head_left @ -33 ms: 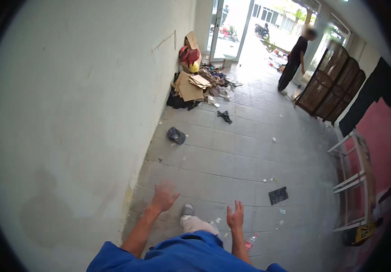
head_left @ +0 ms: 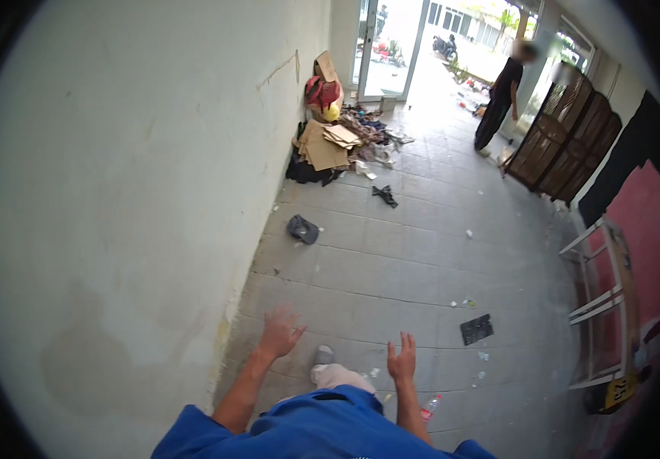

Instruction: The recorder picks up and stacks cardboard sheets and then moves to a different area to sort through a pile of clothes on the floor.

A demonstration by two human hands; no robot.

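Observation:
My left hand (head_left: 281,333) is held out over the floor beside the wall, fingers spread and slightly blurred, with nothing in it. My right hand (head_left: 402,359) is raised with its fingers stretched and apart, also holding nothing. Between them, lower down, shows a foot in a grey shoe (head_left: 324,355). A clear plastic bottle with a red label (head_left: 430,407) lies on the floor by my right forearm. Farther ahead a dark cap (head_left: 302,229) rests near the wall. A flat black piece (head_left: 477,330) lies to the right of my right hand.
A pile of cardboard (head_left: 322,147), cloth and a red bag (head_left: 323,92) leans at the left wall near the glass door (head_left: 391,50). A crumpled black scrap (head_left: 384,196) lies ahead. A person in black (head_left: 500,99) stands by a brown folding screen (head_left: 563,141). White frames (head_left: 598,306) stand right.
The scene has shifted slightly to the right in the picture. Both hands stay open and hold nothing.

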